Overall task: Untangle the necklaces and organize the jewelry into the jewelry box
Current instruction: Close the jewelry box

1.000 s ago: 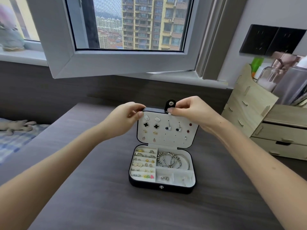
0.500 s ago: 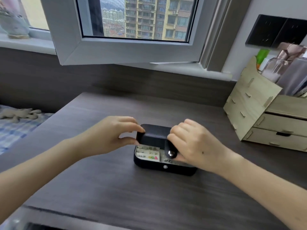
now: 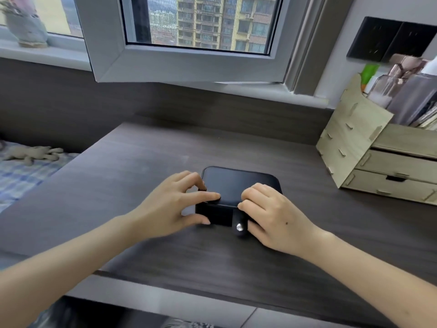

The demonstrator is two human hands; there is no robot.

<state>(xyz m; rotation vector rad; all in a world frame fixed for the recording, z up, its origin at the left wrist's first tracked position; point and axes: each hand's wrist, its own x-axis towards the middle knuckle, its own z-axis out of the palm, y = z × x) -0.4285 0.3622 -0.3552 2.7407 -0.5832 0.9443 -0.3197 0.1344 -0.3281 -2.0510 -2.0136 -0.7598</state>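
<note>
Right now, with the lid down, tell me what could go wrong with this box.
1. I cannot tell whether the snap strap is fastened; if not, the jewelry box may open when lifted.
2. Pressing the snap could slide the box on the desk unless the left hand and right hand hold firm.

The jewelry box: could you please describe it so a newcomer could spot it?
Below the window is a dark desk. Between the left hand and right hand sits the jewelry box. It is the only black case, lid down, silver snap in front.
</note>
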